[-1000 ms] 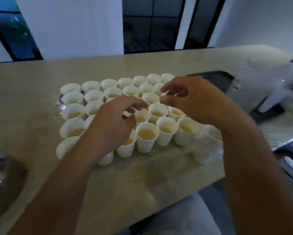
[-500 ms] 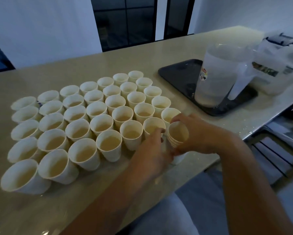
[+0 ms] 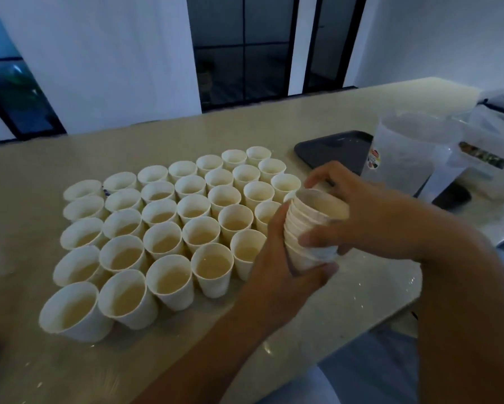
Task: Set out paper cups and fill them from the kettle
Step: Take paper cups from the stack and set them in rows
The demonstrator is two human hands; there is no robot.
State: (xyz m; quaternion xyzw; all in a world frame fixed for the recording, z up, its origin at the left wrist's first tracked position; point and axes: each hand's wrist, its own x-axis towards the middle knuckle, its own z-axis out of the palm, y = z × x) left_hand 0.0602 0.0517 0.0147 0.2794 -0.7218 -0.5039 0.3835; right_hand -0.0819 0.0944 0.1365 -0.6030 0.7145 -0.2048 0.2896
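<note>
At the near edge of the table (image 3: 317, 316), both forearms reach in from the lower right. The left hand (image 3: 277, 258) is wrapped around the lower part of a stack of paper cups (image 3: 306, 228), thumb under its base, fingers curled on the side facing the set-out cups. The right hand (image 3: 370, 217) grips the same stack from the right, thumb across its front and fingertips hooked over the top rim. The stack is held tilted, mouth leaning away to the left, just above the table near its front right edge.

Just left of the stack, filled cups (image 3: 163, 228) stand upright in tight diagonal rows, touching one another, spreading from the near left part of the table toward its middle. Each one visible holds pale liquid; the farthest ones are too small to judge.

Beyond the hands, toward the right edge, a dark tray (image 3: 332, 147) lies flat. A translucent plastic jug (image 3: 405, 153) stands on it, a small round sticker on its side. Farther right, at the far right corner, sit clear plastic containers (image 3: 483, 158), blurred.
</note>
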